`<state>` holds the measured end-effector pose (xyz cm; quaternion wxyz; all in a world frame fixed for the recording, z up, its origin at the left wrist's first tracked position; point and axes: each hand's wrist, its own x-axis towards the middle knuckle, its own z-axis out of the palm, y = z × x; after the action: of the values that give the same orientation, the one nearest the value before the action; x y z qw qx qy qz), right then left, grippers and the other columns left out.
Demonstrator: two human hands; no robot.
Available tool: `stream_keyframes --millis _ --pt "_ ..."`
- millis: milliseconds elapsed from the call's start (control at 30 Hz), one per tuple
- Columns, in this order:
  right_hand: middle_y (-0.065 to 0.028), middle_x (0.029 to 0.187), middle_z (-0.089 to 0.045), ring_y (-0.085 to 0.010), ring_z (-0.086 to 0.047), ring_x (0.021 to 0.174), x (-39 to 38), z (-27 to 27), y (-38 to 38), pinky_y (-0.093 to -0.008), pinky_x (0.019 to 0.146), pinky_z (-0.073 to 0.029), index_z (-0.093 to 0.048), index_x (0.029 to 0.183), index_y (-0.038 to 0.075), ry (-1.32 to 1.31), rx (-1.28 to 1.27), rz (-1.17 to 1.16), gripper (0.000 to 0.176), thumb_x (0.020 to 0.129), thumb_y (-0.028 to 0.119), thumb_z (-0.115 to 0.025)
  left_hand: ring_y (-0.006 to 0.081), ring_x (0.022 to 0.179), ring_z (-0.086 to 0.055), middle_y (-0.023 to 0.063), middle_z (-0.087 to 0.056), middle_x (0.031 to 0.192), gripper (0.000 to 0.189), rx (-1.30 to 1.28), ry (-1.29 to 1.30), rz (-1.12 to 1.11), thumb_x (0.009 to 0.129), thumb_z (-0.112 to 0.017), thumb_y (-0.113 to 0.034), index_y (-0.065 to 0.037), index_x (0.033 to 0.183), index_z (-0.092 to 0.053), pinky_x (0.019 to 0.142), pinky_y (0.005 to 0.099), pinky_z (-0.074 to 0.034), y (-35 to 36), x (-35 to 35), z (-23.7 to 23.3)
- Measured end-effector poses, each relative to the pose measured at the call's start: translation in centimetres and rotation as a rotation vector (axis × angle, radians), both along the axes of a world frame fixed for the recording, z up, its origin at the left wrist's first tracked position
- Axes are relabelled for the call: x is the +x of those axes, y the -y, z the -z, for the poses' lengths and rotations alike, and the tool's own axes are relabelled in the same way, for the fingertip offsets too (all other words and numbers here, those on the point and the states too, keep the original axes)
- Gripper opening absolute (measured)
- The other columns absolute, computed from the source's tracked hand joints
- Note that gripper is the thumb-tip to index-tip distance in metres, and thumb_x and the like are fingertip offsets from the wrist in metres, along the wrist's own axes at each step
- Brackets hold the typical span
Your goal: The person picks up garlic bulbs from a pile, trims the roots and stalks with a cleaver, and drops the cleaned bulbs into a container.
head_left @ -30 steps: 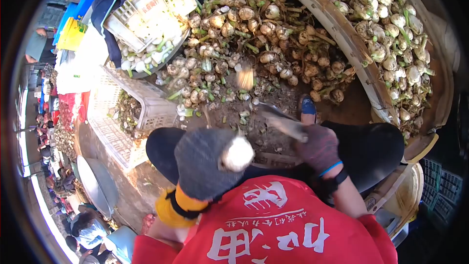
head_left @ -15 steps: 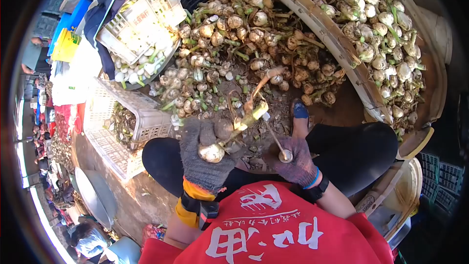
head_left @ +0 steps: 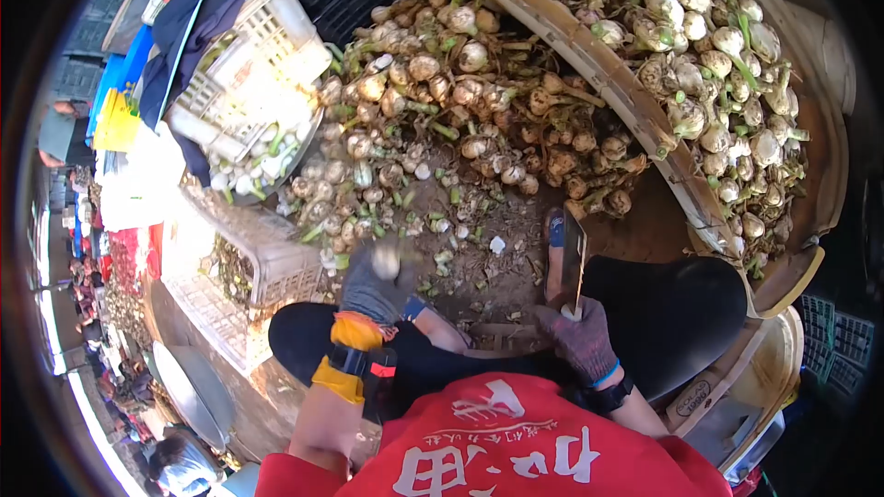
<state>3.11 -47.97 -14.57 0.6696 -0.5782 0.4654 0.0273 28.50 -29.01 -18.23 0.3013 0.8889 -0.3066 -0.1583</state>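
Observation:
My left hand (head_left: 376,290), in a grey knit glove, is closed round a garlic bulb (head_left: 387,264); both are smeared by motion. The bulb shows pale at the top of the glove, and no long stalk is seen on it. My right hand (head_left: 584,339), also gloved, grips the handle of a knife (head_left: 573,253). Its broad blade points away from me, above my right leg. Ahead of both hands lies a heap of garlic bulbs (head_left: 470,92) with stalks and roots, dirty with soil.
A white plastic crate (head_left: 285,271) stands to the left, holding scraps. Behind it, a basin holds trimmed white garlic (head_left: 267,161) under another tilted crate (head_left: 249,74). A curved board (head_left: 589,46) divides the heap from more garlic at right. Other people are at far left.
The garlic's long stalk has gone from the bulb in my left hand. That hand has moved slightly away from the right one. The knife has swung to point forward.

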Motion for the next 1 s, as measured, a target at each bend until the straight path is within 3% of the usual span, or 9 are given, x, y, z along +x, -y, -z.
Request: stream_keyframes --millis 200,267,333,500,667,733,800,867,1000 --pt "0.0007 0.061 -0.057 -0.0075 -0.053 0.051 0.9 3.0 -0.5 -0.0226 0.045 -0.038 -0.059 0.073 0.007 0.166 0.106 0.213 0.022 0.085 0.022 -0.071 0.0214 0.091 -0.058 0.0107 -0.058 0.114 0.034 -0.903 -0.610 -0.170 0.096 -0.054 -0.024 -0.011 0.128 -0.053 0.074 0.0342 -0.051 16.2 6.7 -9.6" --pt "-0.0052 0.066 -0.060 -0.0122 -0.057 0.062 2.1 2.6 0.2 -0.0298 0.057 -0.045 -0.061 0.080 0.003 0.019 0.092 0.124 0.024 0.082 0.023 -0.075 0.0257 0.099 -0.065 0.0122 -0.059 0.127 0.051 -0.326 0.062 0.241 0.090 -0.062 -0.015 -0.010 0.138 -0.045 0.076 0.0371 -0.056 17.8 7.1 -5.2" --pt "-0.0074 0.067 -0.063 -0.0135 -0.058 0.062 3.6 1.5 0.6 -0.0307 0.058 -0.045 -0.065 0.081 0.002 -0.009 -0.038 0.042 0.024 0.081 0.024 -0.077 0.0302 0.105 -0.065 0.0134 -0.055 0.135 0.055 0.356 0.062 0.534 0.084 -0.063 -0.008 -0.012 0.137 -0.048 0.087 0.0408 -0.053 20.8 7.2 -0.1" --pt "-0.0112 0.073 -0.069 -0.0168 -0.063 0.064 4.6 1.6 0.9 -0.0325 0.062 -0.049 -0.071 0.086 0.002 -0.052 -0.051 0.017 0.023 0.080 0.023 -0.078 0.0330 0.123 -0.052 0.0152 -0.055 0.132 0.061 0.311 0.238 0.674 0.071 -0.064 0.000 -0.013 0.130 -0.055 0.105 0.0416 -0.041 22.4 10.0 17.6" --pt "-0.0123 0.071 -0.068 -0.0191 -0.063 0.063 4.8 1.6 1.4 -0.0340 0.061 -0.049 -0.069 0.082 0.002 -0.104 -0.017 0.042 0.023 0.079 0.023 -0.078 0.0287 0.107 -0.062 0.0088 -0.064 0.116 0.060 -0.016 -0.130 0.322 0.067 -0.072 -0.001 -0.011 0.124 -0.058 0.097 0.0360 -0.047 18.9 8.3 18.3" --pt "-0.0120 0.068 -0.066 -0.0193 -0.061 0.061 4.5 2.0 1.2 -0.0348 0.059 -0.048 -0.068 0.079 0.002 -0.060 -0.014 0.051 0.023 0.079 0.023 -0.079 0.0249 0.095 -0.065 0.0072 -0.065 0.111 0.058 -0.032 -0.578 -0.086 0.066 -0.079 -0.005 -0.009 0.121 -0.059 0.092 0.0338 -0.050 17.7 5.1 9.4" --pt "-0.0117 0.065 -0.064 -0.0195 -0.060 0.059 3.8 2.9 0.5 -0.0356 0.058 -0.047 -0.066 0.076 0.002 -0.021 -0.003 0.057 0.024 0.078 0.023 -0.079 0.0223 0.092 -0.065 0.0089 -0.064 0.113 0.054 -0.635 -1.114 -0.294 0.069 -0.081 -0.009 -0.008 0.119 -0.058 0.088 0.0328 -0.053 13.4 3.4 10.7" --pt "-0.0069 0.065 -0.062 -0.0103 -0.058 0.060 2.9 3.9 -0.2 -0.0294 0.055 -0.045 -0.068 0.081 0.000 -0.030 0.136 0.088 0.017 0.083 0.015 -0.075 0.0205 0.092 -0.064 0.0085 -0.064 0.114 0.054 -0.139 -0.327 0.236 0.070 -0.080 -0.007 -0.006 0.119 -0.056 0.087 0.0327 -0.052 9.9 1.5 4.0" --pt "-0.0098 0.070 -0.064 -0.0159 -0.062 0.061 4.1 0.2 0.0 -0.0303 0.056 -0.047 -0.067 0.080 0.001 0.076 -0.339 -0.204 0.017 0.080 0.016 -0.075 0.0196 0.100 -0.062 0.0113 -0.063 0.113 0.057 -0.314 -0.348 0.123 0.067 -0.081 -0.010 -0.003 0.118 -0.055 0.089 0.0328 -0.050 8.2 -2.8 -7.1"
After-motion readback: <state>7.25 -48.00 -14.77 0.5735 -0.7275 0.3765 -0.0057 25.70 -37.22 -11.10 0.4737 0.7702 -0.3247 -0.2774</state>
